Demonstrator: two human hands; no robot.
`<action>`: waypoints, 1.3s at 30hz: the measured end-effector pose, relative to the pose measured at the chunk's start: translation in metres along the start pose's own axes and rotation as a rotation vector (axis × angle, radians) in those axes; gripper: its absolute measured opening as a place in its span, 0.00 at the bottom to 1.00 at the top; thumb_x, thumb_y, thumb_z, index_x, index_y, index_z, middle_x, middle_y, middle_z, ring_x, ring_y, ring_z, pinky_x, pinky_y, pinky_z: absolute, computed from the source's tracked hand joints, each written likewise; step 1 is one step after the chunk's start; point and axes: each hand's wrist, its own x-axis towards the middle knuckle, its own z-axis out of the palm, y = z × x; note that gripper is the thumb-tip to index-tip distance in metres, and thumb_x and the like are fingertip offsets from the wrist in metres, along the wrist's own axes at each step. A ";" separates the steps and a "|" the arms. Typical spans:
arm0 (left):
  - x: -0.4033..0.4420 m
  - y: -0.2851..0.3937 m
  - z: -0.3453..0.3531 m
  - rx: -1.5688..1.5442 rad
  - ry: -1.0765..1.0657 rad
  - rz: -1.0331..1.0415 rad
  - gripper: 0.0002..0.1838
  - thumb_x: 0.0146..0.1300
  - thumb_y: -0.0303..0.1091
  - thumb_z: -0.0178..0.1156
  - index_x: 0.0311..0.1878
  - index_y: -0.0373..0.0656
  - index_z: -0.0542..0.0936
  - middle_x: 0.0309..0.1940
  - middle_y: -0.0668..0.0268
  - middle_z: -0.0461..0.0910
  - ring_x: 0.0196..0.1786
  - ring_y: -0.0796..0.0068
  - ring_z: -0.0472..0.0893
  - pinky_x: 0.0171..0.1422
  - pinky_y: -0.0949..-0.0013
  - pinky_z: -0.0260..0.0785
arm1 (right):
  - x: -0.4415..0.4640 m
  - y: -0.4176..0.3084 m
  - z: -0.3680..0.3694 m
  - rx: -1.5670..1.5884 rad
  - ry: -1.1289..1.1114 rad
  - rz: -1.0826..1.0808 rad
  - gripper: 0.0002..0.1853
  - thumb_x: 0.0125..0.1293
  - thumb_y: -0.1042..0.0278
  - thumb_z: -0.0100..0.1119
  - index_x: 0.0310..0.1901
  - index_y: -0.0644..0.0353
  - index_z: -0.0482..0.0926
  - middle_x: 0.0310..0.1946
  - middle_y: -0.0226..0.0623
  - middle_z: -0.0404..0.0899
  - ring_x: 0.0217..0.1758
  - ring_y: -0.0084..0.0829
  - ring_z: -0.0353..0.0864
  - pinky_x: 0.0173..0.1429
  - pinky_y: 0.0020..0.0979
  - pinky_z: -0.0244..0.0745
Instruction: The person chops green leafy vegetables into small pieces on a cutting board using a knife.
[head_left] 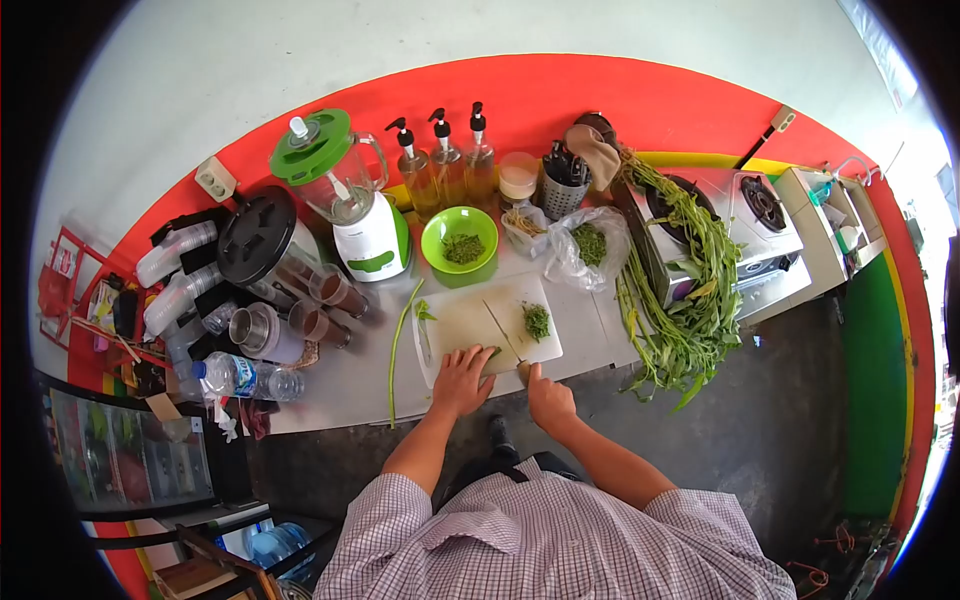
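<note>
My left hand [462, 381] rests on the lower edge of the white cutting board [455, 325], fingers bent over a small bit of green leaf [495, 351] that mostly hides beneath them. Wrapped round the handle of a knife [502, 327] is my right hand [551, 400]; the blade points away from me across the board, just right of my left fingertips. Chopped greens [536, 321] lie in a heap on the board's right side. A few loose leaves [424, 310] sit at its upper left corner. Along the board's left side lies a long green stalk [398, 350].
Behind the board stands a green bowl [432, 226] with chopped greens. A plastic bag of greens [612, 262] is to its right. Leafy stalks [700, 290] drape over the gas stove [735, 215]. A blender [371, 235], pump bottles [446, 165] and a water bottle [250, 378] stand or lie around.
</note>
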 end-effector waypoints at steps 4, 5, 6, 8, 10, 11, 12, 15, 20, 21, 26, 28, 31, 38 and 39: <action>-0.004 -0.006 0.006 0.004 0.014 0.007 0.27 0.67 0.48 0.58 0.67 0.51 0.74 0.65 0.64 0.72 0.60 0.56 0.71 0.68 0.54 0.62 | 0.002 -0.018 0.006 0.057 -0.016 -0.001 0.23 0.66 0.74 0.53 0.61 0.70 0.63 0.32 0.55 0.86 0.36 0.53 0.89 0.40 0.51 0.84; -0.003 -0.007 0.008 0.001 0.011 0.008 0.27 0.67 0.48 0.58 0.67 0.51 0.74 0.65 0.64 0.72 0.60 0.56 0.71 0.68 0.54 0.62 | 0.003 -0.020 0.008 0.030 -0.021 0.001 0.22 0.66 0.74 0.53 0.60 0.69 0.64 0.32 0.54 0.86 0.36 0.53 0.89 0.40 0.51 0.84; -0.002 -0.008 0.008 -0.017 0.034 0.015 0.26 0.66 0.48 0.59 0.66 0.50 0.76 0.65 0.64 0.72 0.60 0.57 0.71 0.68 0.54 0.63 | 0.002 -0.021 0.011 0.006 -0.028 0.005 0.21 0.66 0.73 0.54 0.59 0.69 0.64 0.31 0.53 0.86 0.36 0.52 0.89 0.40 0.50 0.85; -0.003 -0.008 0.008 -0.030 0.036 0.039 0.26 0.66 0.48 0.60 0.64 0.50 0.77 0.64 0.65 0.72 0.60 0.57 0.72 0.68 0.54 0.63 | 0.002 -0.016 0.017 -0.009 -0.024 0.004 0.19 0.66 0.73 0.54 0.57 0.68 0.65 0.31 0.53 0.87 0.36 0.52 0.90 0.40 0.49 0.85; -0.003 -0.008 0.006 -0.060 0.036 0.012 0.26 0.64 0.49 0.61 0.63 0.49 0.78 0.63 0.65 0.73 0.59 0.58 0.73 0.67 0.54 0.64 | 0.001 -0.016 0.011 -0.042 -0.034 0.014 0.15 0.68 0.70 0.55 0.52 0.64 0.66 0.31 0.50 0.87 0.36 0.49 0.90 0.39 0.48 0.85; -0.002 -0.009 0.005 -0.053 0.026 0.028 0.26 0.64 0.49 0.61 0.63 0.49 0.78 0.63 0.65 0.73 0.59 0.58 0.73 0.67 0.54 0.64 | -0.001 -0.017 0.004 -0.027 -0.029 0.027 0.15 0.68 0.70 0.55 0.52 0.64 0.66 0.31 0.50 0.87 0.36 0.49 0.90 0.39 0.48 0.85; -0.002 -0.010 0.006 -0.063 0.037 0.030 0.27 0.62 0.49 0.63 0.63 0.49 0.78 0.63 0.64 0.74 0.60 0.56 0.72 0.68 0.54 0.63 | -0.005 -0.017 -0.001 -0.034 -0.045 0.022 0.15 0.68 0.70 0.55 0.52 0.64 0.65 0.31 0.50 0.87 0.36 0.48 0.90 0.39 0.47 0.85; -0.006 -0.010 0.009 -0.060 0.047 0.025 0.29 0.62 0.51 0.64 0.64 0.49 0.78 0.64 0.65 0.73 0.60 0.57 0.72 0.68 0.54 0.63 | -0.014 -0.016 0.005 -0.032 -0.060 0.027 0.14 0.69 0.70 0.55 0.52 0.64 0.65 0.32 0.50 0.87 0.36 0.48 0.91 0.39 0.46 0.86; -0.014 -0.001 0.009 -0.026 0.061 -0.022 0.34 0.60 0.55 0.65 0.67 0.49 0.76 0.67 0.67 0.71 0.62 0.60 0.71 0.69 0.54 0.62 | 0.003 -0.012 0.024 -0.118 -0.063 0.055 0.14 0.68 0.72 0.55 0.52 0.64 0.65 0.33 0.51 0.88 0.37 0.47 0.91 0.40 0.44 0.86; -0.018 0.000 0.007 -0.019 0.073 0.001 0.38 0.58 0.58 0.67 0.69 0.50 0.74 0.68 0.66 0.71 0.64 0.59 0.70 0.71 0.53 0.61 | 0.007 -0.013 0.017 -0.102 -0.053 0.015 0.15 0.68 0.72 0.55 0.52 0.65 0.65 0.34 0.51 0.88 0.37 0.47 0.91 0.40 0.44 0.86; -0.020 -0.009 0.004 0.007 0.029 0.065 0.49 0.50 0.64 0.72 0.74 0.52 0.70 0.70 0.66 0.69 0.67 0.58 0.68 0.73 0.52 0.58 | -0.003 -0.019 0.000 -0.074 -0.110 0.010 0.15 0.68 0.72 0.55 0.53 0.65 0.65 0.34 0.52 0.87 0.38 0.48 0.91 0.40 0.44 0.86; -0.019 -0.007 0.006 0.019 0.015 0.055 0.51 0.47 0.64 0.73 0.74 0.51 0.70 0.70 0.67 0.69 0.67 0.59 0.68 0.73 0.51 0.58 | -0.009 -0.017 0.011 -0.055 -0.117 0.071 0.16 0.68 0.72 0.56 0.52 0.65 0.65 0.34 0.52 0.87 0.38 0.48 0.91 0.41 0.45 0.85; -0.018 -0.007 0.006 0.040 -0.002 0.043 0.51 0.46 0.63 0.74 0.73 0.51 0.71 0.69 0.67 0.69 0.67 0.59 0.68 0.74 0.50 0.58 | 0.003 -0.016 0.011 -0.057 -0.117 0.030 0.17 0.67 0.71 0.57 0.53 0.66 0.64 0.35 0.52 0.87 0.38 0.49 0.91 0.41 0.45 0.85; -0.018 -0.008 0.008 0.022 0.050 0.045 0.50 0.45 0.61 0.75 0.72 0.51 0.72 0.69 0.68 0.69 0.67 0.59 0.68 0.73 0.51 0.58 | -0.005 -0.014 -0.002 -0.073 -0.169 0.005 0.20 0.66 0.72 0.57 0.56 0.67 0.64 0.38 0.54 0.87 0.42 0.50 0.90 0.44 0.46 0.85; -0.019 -0.009 0.007 0.007 0.034 0.044 0.50 0.46 0.61 0.75 0.72 0.51 0.71 0.69 0.68 0.69 0.67 0.59 0.68 0.73 0.50 0.58 | -0.005 -0.016 0.003 -0.049 -0.179 0.027 0.21 0.66 0.72 0.57 0.57 0.67 0.63 0.39 0.54 0.87 0.43 0.49 0.90 0.44 0.46 0.85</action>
